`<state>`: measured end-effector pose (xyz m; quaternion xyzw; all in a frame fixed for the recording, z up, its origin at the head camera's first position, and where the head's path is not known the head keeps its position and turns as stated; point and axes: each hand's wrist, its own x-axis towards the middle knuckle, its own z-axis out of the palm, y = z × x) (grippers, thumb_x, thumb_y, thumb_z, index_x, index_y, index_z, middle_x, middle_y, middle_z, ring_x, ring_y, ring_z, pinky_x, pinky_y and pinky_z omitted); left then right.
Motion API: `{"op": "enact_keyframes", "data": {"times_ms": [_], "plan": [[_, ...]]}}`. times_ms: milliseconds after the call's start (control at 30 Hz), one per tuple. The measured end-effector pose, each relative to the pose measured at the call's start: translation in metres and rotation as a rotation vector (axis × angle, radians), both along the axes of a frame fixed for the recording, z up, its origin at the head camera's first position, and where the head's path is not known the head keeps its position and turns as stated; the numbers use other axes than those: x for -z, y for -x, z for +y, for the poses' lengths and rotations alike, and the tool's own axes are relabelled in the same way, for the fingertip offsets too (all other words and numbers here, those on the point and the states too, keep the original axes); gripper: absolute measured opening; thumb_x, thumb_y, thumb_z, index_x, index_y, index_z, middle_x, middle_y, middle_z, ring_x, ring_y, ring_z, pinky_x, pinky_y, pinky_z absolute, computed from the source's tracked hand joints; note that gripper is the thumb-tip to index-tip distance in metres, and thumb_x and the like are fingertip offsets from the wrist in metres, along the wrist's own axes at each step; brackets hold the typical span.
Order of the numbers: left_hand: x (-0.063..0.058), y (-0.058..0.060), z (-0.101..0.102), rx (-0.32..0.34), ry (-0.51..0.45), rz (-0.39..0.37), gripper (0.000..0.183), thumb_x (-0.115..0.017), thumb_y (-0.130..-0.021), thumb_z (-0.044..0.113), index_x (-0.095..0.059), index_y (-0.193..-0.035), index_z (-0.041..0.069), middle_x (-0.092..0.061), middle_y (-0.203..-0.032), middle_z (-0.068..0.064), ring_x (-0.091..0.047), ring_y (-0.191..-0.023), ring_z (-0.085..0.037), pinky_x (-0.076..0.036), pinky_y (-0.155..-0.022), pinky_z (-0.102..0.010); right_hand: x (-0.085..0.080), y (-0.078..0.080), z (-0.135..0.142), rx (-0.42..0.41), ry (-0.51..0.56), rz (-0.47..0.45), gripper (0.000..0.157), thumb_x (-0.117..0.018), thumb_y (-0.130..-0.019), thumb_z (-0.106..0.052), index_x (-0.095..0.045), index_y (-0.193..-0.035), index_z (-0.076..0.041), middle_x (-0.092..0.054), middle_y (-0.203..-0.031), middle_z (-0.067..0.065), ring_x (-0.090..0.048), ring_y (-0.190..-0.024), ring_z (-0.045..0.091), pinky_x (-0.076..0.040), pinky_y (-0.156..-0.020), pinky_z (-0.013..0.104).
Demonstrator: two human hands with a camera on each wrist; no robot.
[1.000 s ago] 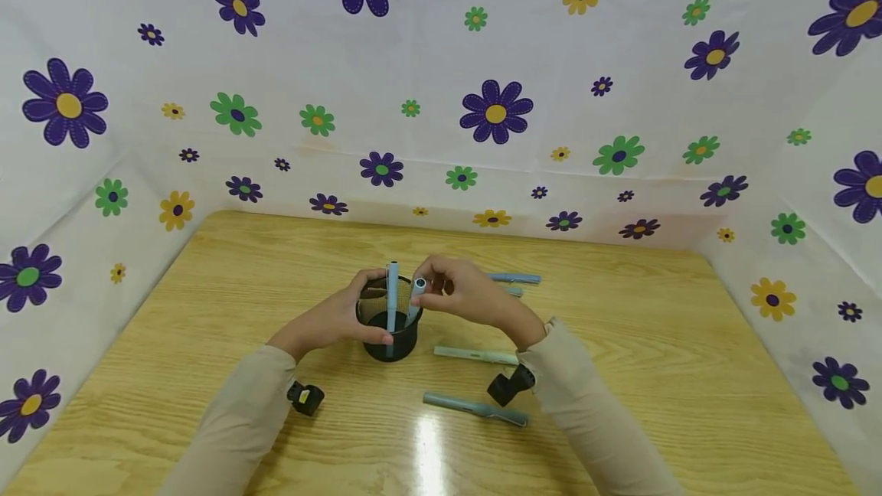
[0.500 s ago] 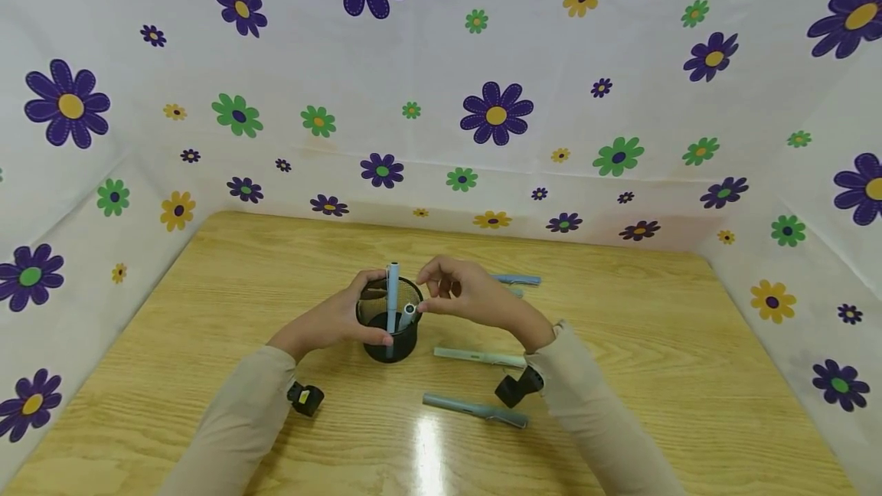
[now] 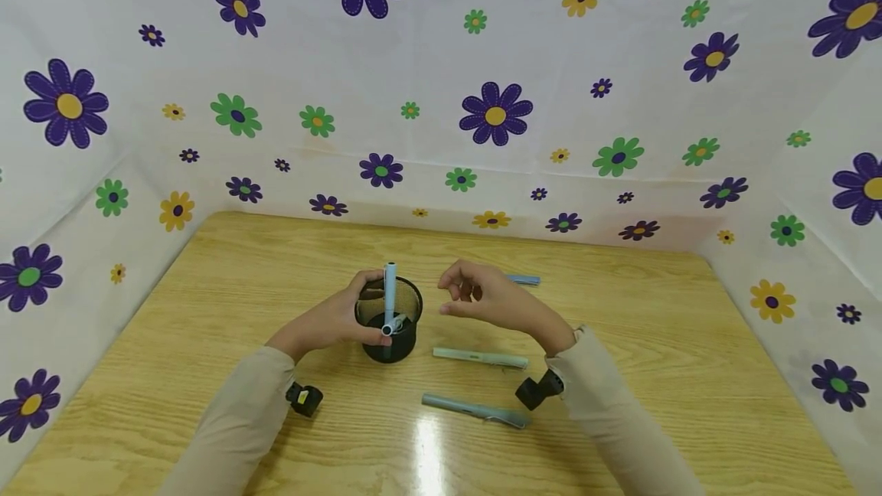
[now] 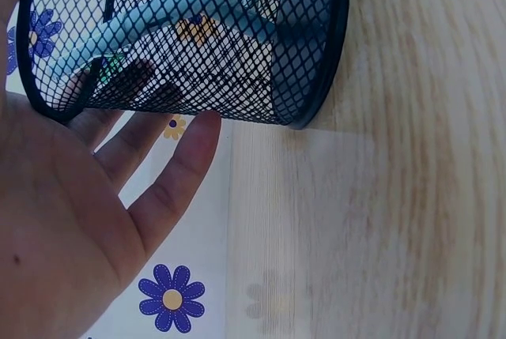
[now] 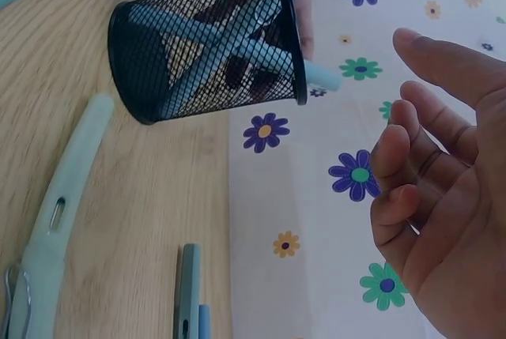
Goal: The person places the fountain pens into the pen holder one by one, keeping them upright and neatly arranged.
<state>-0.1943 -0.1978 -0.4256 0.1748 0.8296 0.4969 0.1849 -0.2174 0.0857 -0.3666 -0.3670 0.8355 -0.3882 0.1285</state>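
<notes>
A black mesh pen holder (image 3: 403,346) stands on the wooden table, gripped round its side by my left hand (image 3: 334,325). Inside are two light blue pens: one pen (image 3: 390,291) stands tall above the rim, while the other pen (image 3: 396,324) leans toward the near side. Through the mesh (image 5: 213,47) in the right wrist view, they cross each other. My right hand (image 3: 498,298) is held in the air to the right of the holder, fingers loosely bent and nothing between them. Several fingers of my left hand (image 4: 71,212) lie along the holder in the left wrist view.
Right of the holder lies a pale green pen (image 3: 478,357), with a grey-blue pen (image 3: 475,409) nearer the front. Behind my right hand a blue pen (image 3: 525,280) is partly hidden; a teal pen (image 5: 188,288) lies beside it. A flowered cloth (image 3: 441,136) encloses the table's back and sides.
My right hand let go of the second pen, which dropped into the holder and tipped toward the near side. The hand then drew back to the right. My left hand stayed on the holder.
</notes>
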Motion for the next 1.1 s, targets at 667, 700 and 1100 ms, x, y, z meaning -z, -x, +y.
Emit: {"op": "enact_keyframes", "data": {"times_ms": [667,700,1100], "plan": [[0.0,-0.001,0.0,-0.005,0.02,0.005,0.1,-0.082,-0.073,0.037,-0.019,-0.149,0.022,-0.037,-0.15,-0.014,-0.031,-0.142,-0.035,-0.026,-0.112,-0.059,0.034,-0.002,0.04,0.011,-0.074,-0.068,0.027,-0.065,-0.093,-0.022,-0.057,-0.11,-0.004,-0.059,-0.089,0.002,-0.051,-0.077,0.01,-0.045,-0.069,0.026],[0.0,-0.001,0.0,-0.005,0.021,0.003,0.1,-0.082,-0.073,0.037,-0.019,-0.149,0.022,-0.036,-0.15,-0.014,-0.031,-0.142,-0.036,-0.025,-0.112,-0.059,0.037,-0.002,0.042,0.011,-0.076,-0.075,0.026,-0.065,-0.093,-0.021,-0.057,-0.111,-0.003,-0.059,-0.09,0.002,-0.052,-0.079,0.01,-0.045,-0.07,0.026],[-0.002,-0.001,0.0,-0.004,0.023,0.006,0.102,-0.082,-0.072,0.037,-0.019,-0.149,0.02,-0.037,-0.15,-0.016,-0.031,-0.142,-0.036,-0.024,-0.113,-0.06,0.058,-0.013,0.074,0.034,-0.104,-0.158,0.032,-0.066,-0.092,-0.022,-0.055,-0.116,-0.003,-0.059,-0.107,0.013,-0.051,-0.088,0.011,-0.045,-0.075,0.027]]}}
